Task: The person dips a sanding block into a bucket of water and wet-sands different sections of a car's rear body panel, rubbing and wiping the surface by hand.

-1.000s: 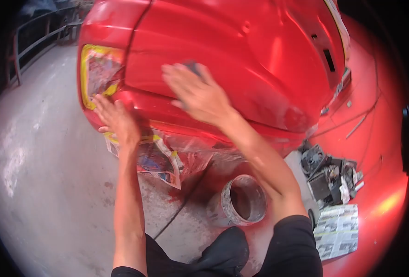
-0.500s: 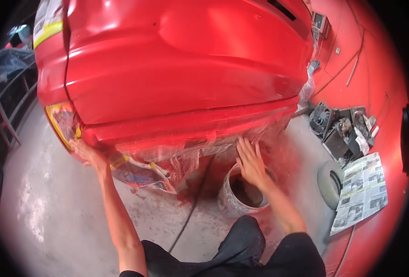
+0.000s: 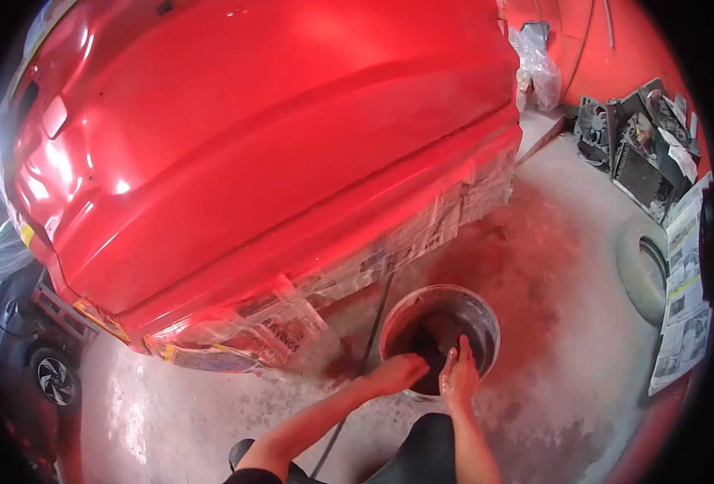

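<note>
Below me stands a bucket (image 3: 491,323) of dark liquid, its pale rim stained. My left hand (image 3: 401,373) is over its near left rim, fingers curled in; whatever they may hold is hidden. Beside it, my right hand (image 3: 459,373) is above the near side of the bucket, looking wet. Its fingers are stretched upward and I see nothing gripped. Ahead is a glossy red car body (image 3: 308,121), with newspaper masking (image 3: 409,250) along its lower edge. Neither hand touches the car.
At the right lie a worn tyre (image 3: 641,270), newspaper sheets (image 3: 683,282) and a heap of dark car parts (image 3: 643,149). Clear plastic (image 3: 538,68) hangs by the car's far end. A dark car with a wheel (image 3: 54,381) stands at the left. A dark line (image 3: 378,319) crosses the floor.
My left hand has left the car's lower left corner and come to the bucket. The right hand has drawn back from the masked edge to the bucket. My view has shifted.
</note>
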The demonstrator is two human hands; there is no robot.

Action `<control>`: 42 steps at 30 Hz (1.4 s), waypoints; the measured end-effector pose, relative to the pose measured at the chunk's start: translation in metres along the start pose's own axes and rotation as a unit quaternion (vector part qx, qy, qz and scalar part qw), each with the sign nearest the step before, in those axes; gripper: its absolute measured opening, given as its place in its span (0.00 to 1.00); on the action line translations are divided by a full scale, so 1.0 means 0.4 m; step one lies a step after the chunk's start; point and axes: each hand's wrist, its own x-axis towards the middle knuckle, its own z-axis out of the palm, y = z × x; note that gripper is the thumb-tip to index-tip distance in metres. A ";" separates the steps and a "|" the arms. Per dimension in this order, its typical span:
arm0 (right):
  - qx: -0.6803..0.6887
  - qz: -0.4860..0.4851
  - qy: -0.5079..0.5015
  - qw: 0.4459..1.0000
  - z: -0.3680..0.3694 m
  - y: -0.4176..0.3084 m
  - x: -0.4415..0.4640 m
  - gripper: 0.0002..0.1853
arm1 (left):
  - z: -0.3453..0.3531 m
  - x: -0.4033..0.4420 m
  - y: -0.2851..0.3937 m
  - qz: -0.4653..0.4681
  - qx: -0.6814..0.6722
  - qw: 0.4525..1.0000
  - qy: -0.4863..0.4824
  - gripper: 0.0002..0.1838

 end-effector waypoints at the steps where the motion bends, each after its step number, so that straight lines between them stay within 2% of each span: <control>1: 0.018 -0.001 0.012 1.000 -0.005 -0.007 -0.003 0.25 | 0.058 0.065 -0.041 -0.015 0.046 0.994 -0.102 0.13; 3: 0.042 -0.009 0.018 0.999 -0.001 -0.001 -0.005 0.24 | 0.150 0.130 -0.100 -0.034 0.079 0.972 -0.217 0.13; 5: 0.057 -0.008 0.017 0.998 -0.003 0.003 -0.007 0.24 | 0.210 0.164 -0.128 -0.045 0.070 0.964 -0.253 0.13; 14: 0.098 -0.020 0.015 0.995 0.002 0.018 -0.006 0.24 | 0.264 0.206 -0.120 -0.065 0.020 0.966 -0.248 0.14; 17: 0.088 -0.028 0.028 0.995 0.005 0.036 -0.012 0.24 | 0.175 0.207 -0.085 -0.058 0.010 0.978 -0.198 0.14; 19: 0.071 -0.024 0.014 0.997 0.008 0.034 -0.010 0.24 | 0.047 0.220 -0.072 -0.061 0.012 0.984 -0.166 0.14; 20: 0.057 -0.022 0.010 0.998 0.001 0.027 -0.013 0.24 | -0.130 0.164 0.056 0.005 -0.002 1.000 -0.014 0.17; 22: 0.048 -0.026 0.002 0.999 0.004 0.024 -0.012 0.24 | -0.409 0.070 0.204 -0.078 -0.025 0.988 0.133 0.24; 23: 0.050 -0.029 0.000 0.998 0.013 0.039 -0.012 0.24 | -0.499 0.036 0.211 -0.022 0.027 0.964 0.263 0.23; 24: 0.050 -0.030 0.002 0.998 0.018 0.050 -0.011 0.25 | -0.632 -0.031 0.297 -0.087 0.079 0.950 0.289 0.22; 25: 0.043 -0.028 -0.008 0.999 0.017 0.052 -0.008 0.25 | -0.731 -0.067 0.257 0.084 0.286 0.869 0.395 0.18; 26: 0.035 -0.024 -0.015 0.999 0.015 0.051 -0.006 0.25 | -0.837 -0.129 0.270 0.132 0.387 0.806 0.429 0.13; 27: 0.027 -0.021 -0.023 0.999 0.019 0.057 -0.005 0.25 | -0.912 -0.200 0.287 0.101 0.520 0.732 0.429 0.09; 28: -0.003 -0.029 -0.017 0.999 0.032 0.075 -0.004 0.26 | -0.974 -0.266 0.244 0.087 0.606 0.669 0.422 0.17; 29: -0.020 -0.015 -0.032 0.999 0.035 0.070 -0.002 0.26 | -1.042 -0.340 0.185 0.075 0.671 0.646 0.356 0.33; 31: -0.058 0.017 -0.058 0.996 0.016 0.046 -0.001 0.26 | -1.054 -0.487 0.148 0.002 0.737 0.614 0.283 0.43; 34: -0.086 0.013 -0.075 0.993 0.004 0.018 -0.004 0.27 | -1.092 -0.688 0.096 -0.074 0.710 0.620 0.325 0.48; 38: -0.119 -0.005 -0.076 0.990 0.010 0.013 -0.008 0.27 | -1.149 -0.935 0.008 -0.078 0.657 0.589 0.464 0.53; 42: -0.065 -0.039 -0.102 0.992 0.014 0.026 0.019 0.28 | -1.137 -1.016 -0.061 -0.118 0.629 0.563 0.523 0.57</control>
